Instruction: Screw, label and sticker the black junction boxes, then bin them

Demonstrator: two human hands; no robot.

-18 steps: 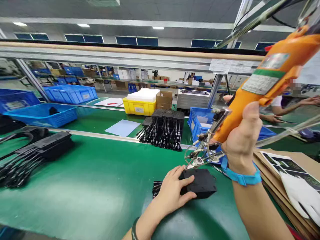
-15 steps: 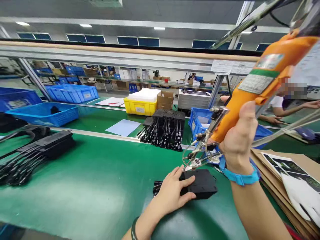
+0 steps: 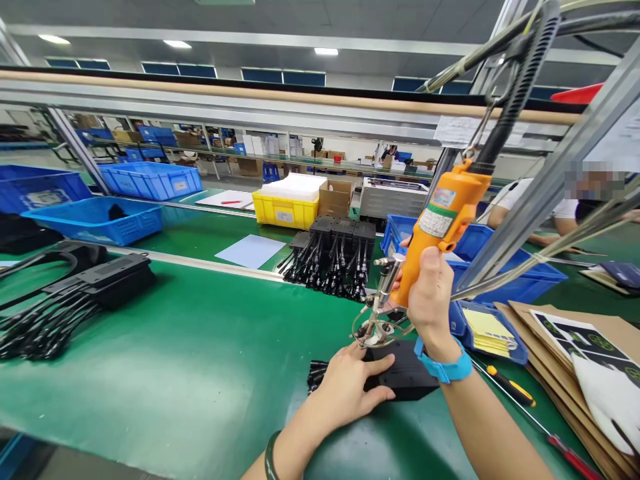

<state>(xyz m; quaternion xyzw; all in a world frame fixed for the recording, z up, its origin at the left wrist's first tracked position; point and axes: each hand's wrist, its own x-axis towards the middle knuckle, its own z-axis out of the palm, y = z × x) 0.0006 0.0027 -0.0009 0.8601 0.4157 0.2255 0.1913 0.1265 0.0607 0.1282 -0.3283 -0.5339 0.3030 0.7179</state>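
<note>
A black box (image 3: 407, 370) with short black connectors (image 3: 317, 375) at its left end lies on the green bench. My left hand (image 3: 353, 377) rests on its left part, fingers spread. My right hand (image 3: 430, 290) is wrapped round an orange power screwdriver (image 3: 437, 217), tilted and hanging from a black hose. The tool's lower end, with thin tubes and a metal fitting (image 3: 377, 330), is over the box's far edge near my left fingertips. Its tip is too small to make out.
Black boxes with cables stand behind (image 3: 343, 233) and at left (image 3: 117, 277). Blue bins (image 3: 100, 223) and a yellow bin (image 3: 285, 212) line the back. At right are cardboard sheets (image 3: 540, 360), screwdrivers (image 3: 510, 387), a slanted metal post (image 3: 555, 167) and a seated person (image 3: 525, 207).
My right hand and the orange screwdriver have moved left and farther from the camera, and the tool appears more upright. My left hand stays on the black box. The view has shifted slightly.
</note>
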